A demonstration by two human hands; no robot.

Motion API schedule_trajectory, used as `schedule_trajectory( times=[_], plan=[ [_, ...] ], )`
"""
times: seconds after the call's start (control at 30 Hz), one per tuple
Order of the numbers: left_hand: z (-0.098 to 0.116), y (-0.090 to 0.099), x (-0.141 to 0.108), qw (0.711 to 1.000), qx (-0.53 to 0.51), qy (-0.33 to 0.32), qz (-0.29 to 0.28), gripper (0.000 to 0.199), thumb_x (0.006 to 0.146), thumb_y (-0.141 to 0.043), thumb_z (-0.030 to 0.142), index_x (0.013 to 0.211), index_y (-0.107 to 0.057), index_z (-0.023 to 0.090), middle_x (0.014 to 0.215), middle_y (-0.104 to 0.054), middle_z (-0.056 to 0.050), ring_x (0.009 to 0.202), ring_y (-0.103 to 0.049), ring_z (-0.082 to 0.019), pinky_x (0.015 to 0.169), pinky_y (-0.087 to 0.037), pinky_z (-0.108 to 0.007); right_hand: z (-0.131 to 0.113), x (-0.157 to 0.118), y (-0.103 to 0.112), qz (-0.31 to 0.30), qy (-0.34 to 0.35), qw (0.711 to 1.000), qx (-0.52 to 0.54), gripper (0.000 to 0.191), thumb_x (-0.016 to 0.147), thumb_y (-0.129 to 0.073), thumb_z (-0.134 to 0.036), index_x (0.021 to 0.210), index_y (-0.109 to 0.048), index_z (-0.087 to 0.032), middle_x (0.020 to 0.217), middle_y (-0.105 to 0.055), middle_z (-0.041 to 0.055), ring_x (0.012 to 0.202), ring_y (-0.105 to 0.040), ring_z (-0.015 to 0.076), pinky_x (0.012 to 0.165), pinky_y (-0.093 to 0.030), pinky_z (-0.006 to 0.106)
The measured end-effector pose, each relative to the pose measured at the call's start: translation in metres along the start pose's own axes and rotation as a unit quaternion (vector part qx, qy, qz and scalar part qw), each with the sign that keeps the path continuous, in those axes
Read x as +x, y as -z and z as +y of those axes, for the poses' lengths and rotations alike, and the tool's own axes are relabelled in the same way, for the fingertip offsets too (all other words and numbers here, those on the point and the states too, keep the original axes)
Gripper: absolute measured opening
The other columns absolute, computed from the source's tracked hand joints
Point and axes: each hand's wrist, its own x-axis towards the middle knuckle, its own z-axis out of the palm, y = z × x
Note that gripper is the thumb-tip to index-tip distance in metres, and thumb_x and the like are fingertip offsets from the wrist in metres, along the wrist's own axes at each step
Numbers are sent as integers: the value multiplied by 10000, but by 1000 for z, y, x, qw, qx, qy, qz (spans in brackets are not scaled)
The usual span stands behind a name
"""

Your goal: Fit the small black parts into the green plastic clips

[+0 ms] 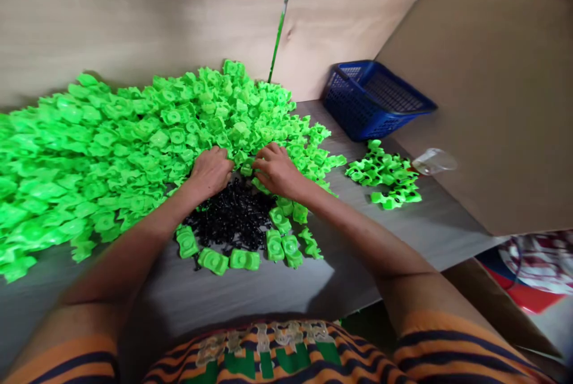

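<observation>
A large heap of bright green plastic pieces [147, 133], shaped like small toy car bodies, covers the table. My left hand [211, 171] reaches into its front edge with fingers curled together; the fingertips are hidden, so what they hold cannot be made out. My right hand [278, 171] is close beside it, fingers bent and apart, touching the green pieces. One green piece [246, 169] lies between the hands. Just below them is a pile of small black parts [233, 217], apparently thin and rod-like. Several green pieces [213, 261] lie flat around its near edge.
A blue plastic basket [380, 124] stands tilted at the back right. Before it lies a smaller group of green pieces with black parts [385, 172], beside a clear plastic cup [434, 161]. A thin green-stained stick [280, 31] leans on the back board. A brown panel [483, 103] borders the right.
</observation>
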Motion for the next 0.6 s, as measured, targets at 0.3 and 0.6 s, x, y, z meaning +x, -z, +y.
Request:
schedule_trajectory(
  times=[0.3,0.6],
  plan=[
    [1,20,-8,999,24,4,-36,315,908,-520,147,972,-820,75,1039,-747,-220,1131,-682,-378,886,-532,-441,-20,22,0,-83,-100,987,-93,297,986,-507,-141,1037,-799,-118,1209,-607,224,1218,-458,362,932,-361,456],
    [-32,23,-7,940,-338,24,41,207,796,-579,242,788,-769,160,702,-712,-27,687,-643,-179,702,-479,-291,-10,23,-6,-31,-91,995,-25,261,998,-520,-149,904,-763,-158,1155,-623,204,1144,-466,348,872,-335,445]
  ],
)
